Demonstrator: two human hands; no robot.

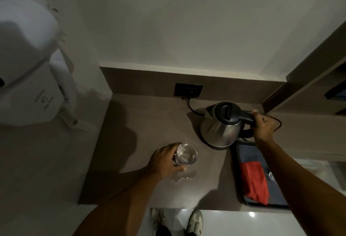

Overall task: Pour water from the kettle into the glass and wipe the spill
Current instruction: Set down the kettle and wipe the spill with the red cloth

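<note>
A steel kettle (219,129) with a black lid and handle stands upright on its base at the back right of the brown counter (146,123). My right hand (263,123) grips the kettle's black handle. A clear glass (186,154) holding water stands near the counter's front. My left hand (164,160) is wrapped around the glass's left side. A small puddle of water (184,176) lies on the counter just in front of the glass. A red cloth (255,181) lies folded on a dark tray (249,151) to the right.
A black wall socket (188,90) with the kettle's cord sits behind the kettle. A white wall-mounted hair dryer (31,70) hangs at the left. A second glass (271,176) shows on the tray beside my forearm. Cabinet shelves (309,93) rise at the right. My shoes (194,220) show on the floor below.
</note>
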